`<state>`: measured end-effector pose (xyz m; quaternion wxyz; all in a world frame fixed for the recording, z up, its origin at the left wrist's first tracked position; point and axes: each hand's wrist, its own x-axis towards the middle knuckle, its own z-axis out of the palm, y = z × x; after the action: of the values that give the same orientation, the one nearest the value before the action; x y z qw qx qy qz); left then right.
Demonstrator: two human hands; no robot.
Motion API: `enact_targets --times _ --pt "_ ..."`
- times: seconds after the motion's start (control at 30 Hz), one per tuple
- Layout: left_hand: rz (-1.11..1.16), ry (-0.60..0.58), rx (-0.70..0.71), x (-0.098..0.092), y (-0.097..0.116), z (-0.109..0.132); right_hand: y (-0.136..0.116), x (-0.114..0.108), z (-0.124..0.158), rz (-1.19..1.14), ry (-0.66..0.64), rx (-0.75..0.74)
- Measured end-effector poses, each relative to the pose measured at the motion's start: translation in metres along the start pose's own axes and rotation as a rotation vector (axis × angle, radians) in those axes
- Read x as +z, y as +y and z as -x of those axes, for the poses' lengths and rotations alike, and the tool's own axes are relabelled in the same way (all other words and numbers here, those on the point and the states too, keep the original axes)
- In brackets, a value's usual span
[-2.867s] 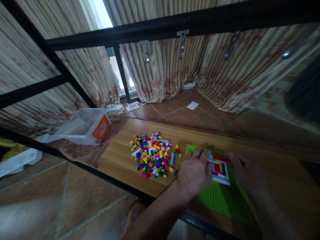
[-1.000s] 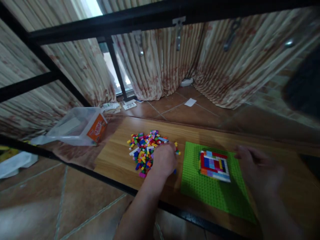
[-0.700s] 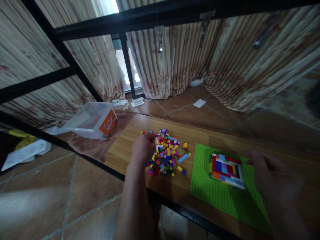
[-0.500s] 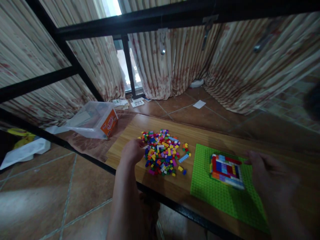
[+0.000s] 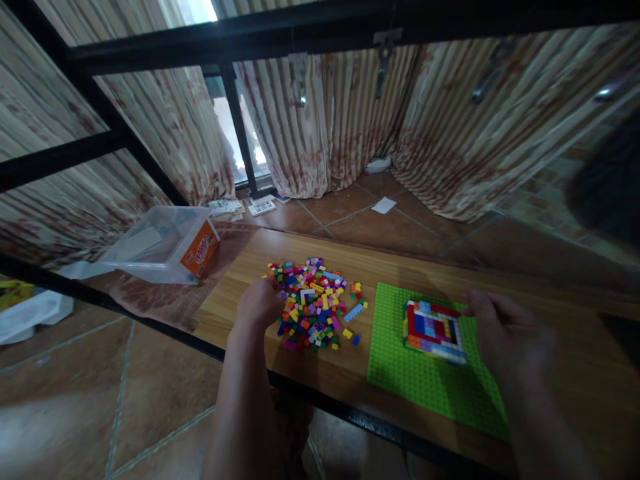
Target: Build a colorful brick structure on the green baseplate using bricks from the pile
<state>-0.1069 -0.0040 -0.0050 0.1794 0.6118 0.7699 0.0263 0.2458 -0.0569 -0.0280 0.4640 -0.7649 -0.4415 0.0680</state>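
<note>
A loose pile of small coloured toy bricks [image 5: 310, 307] lies on the wooden tabletop. My left hand [image 5: 259, 305] is at the pile's left edge, its fingers curled in; their tips are partly hidden among the bricks. To the right, a green studded baseplate [image 5: 395, 360] carries a low rectangular block of many-coloured bricks [image 5: 434, 331], with rows of red, blue, orange and white. Beside this block's upper right corner is my right hand [image 5: 513, 340], thumb and fingers pinched together. A bit of red shows by its fingertips, too blurred to name.
A clear plastic box [image 5: 150, 243] with an orange label stands beyond the table's left end. A black metal bar [image 5: 250, 40] crosses above, in front of striped curtains [image 5: 350, 120]. Papers [image 5: 263, 205] lie on the tiled floor. A dark shape is at far right.
The view has turned slightly right, so everything sits further left in the picture. Both hands keep about the same places beside the pile and the brick block.
</note>
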Motion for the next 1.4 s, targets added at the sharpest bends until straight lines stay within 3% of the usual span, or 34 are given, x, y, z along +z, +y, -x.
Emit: enact_targets --times 0.27,0.6,0.83,1.0,1.4 --pt "0.028 -0.009 -0.056 0.004 0.01 -0.008 0.011 0.003 0.0 -0.106 -0.01 -0.06" --pt "0.055 0.174 0.026 0.009 0.019 -0.019 0.013 0.002 -0.002 -0.101 -0.013 -0.061" --pt "-0.025 0.103 0.008 0.013 0.032 -0.025 0.011 0.001 -0.001 -0.101 -0.013 -0.08" --pt "-0.039 0.068 0.039 0.012 0.029 -0.027 0.01 0.0 -0.001 -0.097 -0.011 -0.08" --pt "0.129 0.103 0.094 0.012 0.025 -0.029 0.008 -0.002 -0.001 -0.078 -0.024 -0.107"
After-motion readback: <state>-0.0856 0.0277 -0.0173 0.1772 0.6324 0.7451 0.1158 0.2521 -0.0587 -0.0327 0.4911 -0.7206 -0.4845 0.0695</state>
